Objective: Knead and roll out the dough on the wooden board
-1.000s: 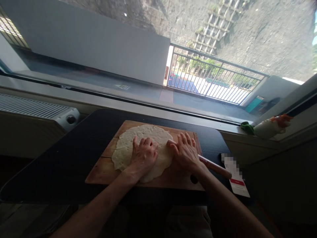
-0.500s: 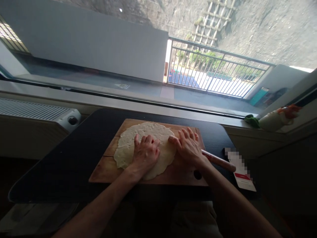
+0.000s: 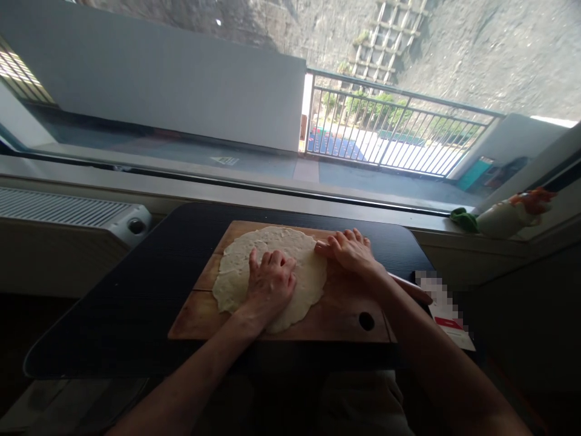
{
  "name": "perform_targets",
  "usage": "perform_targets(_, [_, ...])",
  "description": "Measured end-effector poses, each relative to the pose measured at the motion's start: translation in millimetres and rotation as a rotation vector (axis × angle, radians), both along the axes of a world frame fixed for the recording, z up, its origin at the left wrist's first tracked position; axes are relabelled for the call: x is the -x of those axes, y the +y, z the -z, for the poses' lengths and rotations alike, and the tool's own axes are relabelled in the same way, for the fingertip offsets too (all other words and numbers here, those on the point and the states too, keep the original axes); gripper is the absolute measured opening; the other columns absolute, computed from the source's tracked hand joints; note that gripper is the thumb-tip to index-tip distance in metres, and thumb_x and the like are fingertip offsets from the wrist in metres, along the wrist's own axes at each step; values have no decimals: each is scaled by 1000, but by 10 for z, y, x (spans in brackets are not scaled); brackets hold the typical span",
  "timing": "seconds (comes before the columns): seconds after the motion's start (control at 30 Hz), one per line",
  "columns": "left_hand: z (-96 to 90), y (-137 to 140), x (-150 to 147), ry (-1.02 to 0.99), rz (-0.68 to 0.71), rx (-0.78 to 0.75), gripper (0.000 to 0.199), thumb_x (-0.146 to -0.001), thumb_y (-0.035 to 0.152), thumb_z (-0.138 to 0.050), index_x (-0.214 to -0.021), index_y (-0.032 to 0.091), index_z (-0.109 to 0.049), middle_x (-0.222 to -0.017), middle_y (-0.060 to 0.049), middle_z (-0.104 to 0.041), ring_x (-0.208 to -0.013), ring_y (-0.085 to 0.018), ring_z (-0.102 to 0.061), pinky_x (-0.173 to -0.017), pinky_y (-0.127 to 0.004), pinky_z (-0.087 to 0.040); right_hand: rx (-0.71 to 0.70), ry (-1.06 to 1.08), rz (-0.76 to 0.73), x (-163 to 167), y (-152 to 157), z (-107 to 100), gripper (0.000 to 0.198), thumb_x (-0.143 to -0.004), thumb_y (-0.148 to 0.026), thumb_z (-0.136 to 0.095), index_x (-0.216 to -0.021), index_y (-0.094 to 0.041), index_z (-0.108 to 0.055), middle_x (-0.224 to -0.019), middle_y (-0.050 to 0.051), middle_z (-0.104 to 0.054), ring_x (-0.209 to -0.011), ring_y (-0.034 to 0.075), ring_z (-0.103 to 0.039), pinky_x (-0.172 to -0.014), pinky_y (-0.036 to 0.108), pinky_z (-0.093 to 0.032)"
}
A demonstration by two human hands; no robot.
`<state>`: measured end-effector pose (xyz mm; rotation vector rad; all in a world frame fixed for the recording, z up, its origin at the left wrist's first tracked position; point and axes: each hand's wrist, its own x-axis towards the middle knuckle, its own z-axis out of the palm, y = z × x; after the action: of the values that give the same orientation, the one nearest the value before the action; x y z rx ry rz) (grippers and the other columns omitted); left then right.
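A thin, roughly round sheet of dough point(image 3: 236, 272) lies on a wooden cutting board point(image 3: 345, 309). My left hand point(image 3: 272, 281) presses down on the middle of the dough with bent fingers, the outer one apart from the rest. My right hand point(image 3: 351, 251) lies at the dough's right edge with its fingers stretched out. Under that palm runs a wooden rolling pin point(image 3: 411, 289). Its right end sticks out past my wrist; the hand and forearm hide most of the rest.
The board rests on a dark table point(image 3: 136, 297) beneath a large window. A partly blurred card point(image 3: 454, 330) lies at the table's right side. A pale jug-like pot point(image 3: 503, 218) stands on the right sill, and a white radiator point(image 3: 91, 209) is at the left.
My right hand has moved slightly away from me and to the right, and the rolling pin has shifted away with it. My left hand stays on the dough. The whole view has shifted slightly.
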<state>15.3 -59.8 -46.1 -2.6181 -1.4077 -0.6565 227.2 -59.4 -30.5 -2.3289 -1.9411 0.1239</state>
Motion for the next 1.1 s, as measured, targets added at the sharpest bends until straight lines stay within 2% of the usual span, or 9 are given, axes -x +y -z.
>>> perform_targets(0.17, [4,2,4,8,9,-7,18,-85,23,-47,-92,22,-64,-94,-6,-55,-95,-24,-49,-109,-57,-13,-163,-69,-127,18,-60,33,62,-93,-59,-16,-139,-23,-37,-149,7,-31,-141,27,-9,-110,51,-10])
perform_targets(0.33, [-1,-5,5,8,6,-14,19,-85,24,-47,-93,22,-64,-94,-6,-55,-95,-24,-49,-109,-57,-14,-9,-14,42,-115,127,-1,60,-94,-57,-13,-132,-25,-47,-146,10,-34,-138,33,-18,-104,57,-20])
perform_targets(0.5, [3,1,4,32,7,-25,19,-86,24,-46,-94,23,-64,-94,-6,-55,-96,-24,-50,-109,-57,-14,-231,-126,-107,-25,14,64,59,-94,-56,-19,-137,-22,-41,-145,8,-36,-139,27,-14,-109,49,-13])
perform_targets(0.57, [1,3,5,37,10,-31,19,-86,24,-46,-94,23,-63,-94,-6,-55,-96,-24,-50,-109,-57,-14,-254,-143,-63,-31,22,53,56,-95,-55,-21,-128,-22,-51,-139,10,-43,-134,28,-24,-105,49,-19])
perform_targets(0.63, [-2,2,7,33,3,-31,19,-86,24,-46,-94,23,-63,-93,-5,-55,-94,-23,-50,-108,-57,-14,-233,-136,-4,-64,58,27,54,-95,-53,-21,-110,-22,-62,-125,11,-53,-120,28,-40,-97,46,-29])
perform_targets(0.77, [-2,0,11,14,4,-30,19,-86,23,-46,-92,23,-63,-92,-5,-55,-94,-23,-50,-109,-58,-13,-327,-180,-49,-76,13,28,51,-97,-47,-23,-87,-20,-65,-100,8,-63,-96,22,-53,-87,36,-34])
perform_targets(0.83, [0,0,13,7,11,-35,18,-85,23,-46,-91,23,-63,-93,-5,-56,-95,-23,-50,-109,-58,-13,-332,-184,-80,-62,-29,37,50,-98,-45,-22,-84,-20,-63,-92,7,-65,-88,20,-56,-81,32,-35])
perform_targets(0.93, [0,2,14,-7,10,-33,18,-85,23,-46,-90,23,-63,-93,-5,-56,-94,-24,-50,-108,-59,-13,-262,-148,-88,-52,19,-23,53,-99,-47,-17,-85,-22,-62,-85,4,-68,-77,17,-59,-71,28,-35])
perform_targets(1.1, [-4,0,19,-39,10,-36,17,-84,21,-47,-88,23,-63,-92,-6,-57,-94,-24,-51,-109,-59,-12,-197,-152,-111,87,228,-202,55,-98,-49,-15,-87,-22,-62,-87,6,-68,-79,18,-60,-69,27,-35])
